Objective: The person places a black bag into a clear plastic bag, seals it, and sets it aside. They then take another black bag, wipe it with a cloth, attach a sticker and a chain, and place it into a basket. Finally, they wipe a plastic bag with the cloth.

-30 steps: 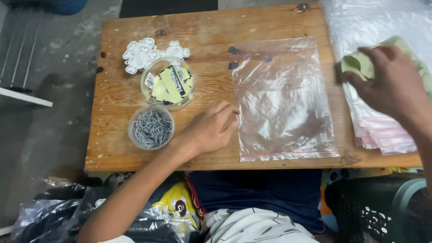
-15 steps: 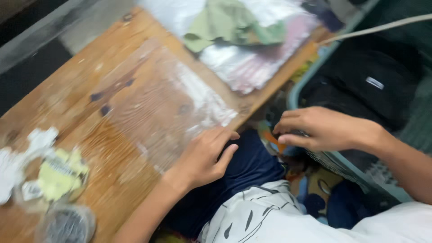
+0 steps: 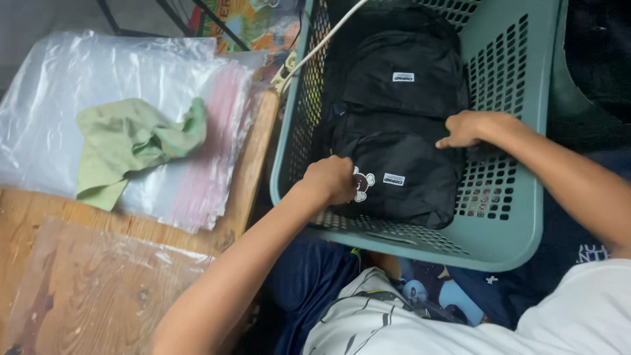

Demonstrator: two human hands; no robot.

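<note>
A black backpack (image 3: 394, 105) lies inside a green perforated plastic basket (image 3: 519, 197) beside the wooden table. My left hand (image 3: 332, 179) is closed on the near left edge of the backpack's front pocket, next to a small white and brown charm. My right hand (image 3: 470, 128) rests on the bag's right side, fingers curled against the fabric and thumb pointing left.
A stack of clear zip bags (image 3: 98, 98) lies on the wooden table (image 3: 253, 164) with a crumpled green cloth (image 3: 131, 141) on top. One clear bag (image 3: 98, 289) lies flat nearer me. A white cord (image 3: 328, 36) runs over the basket rim.
My view swung right from the table to the basket. My left hand left the flat clear bag and went to the backpack; my right hand moved onto the bag's right side.
</note>
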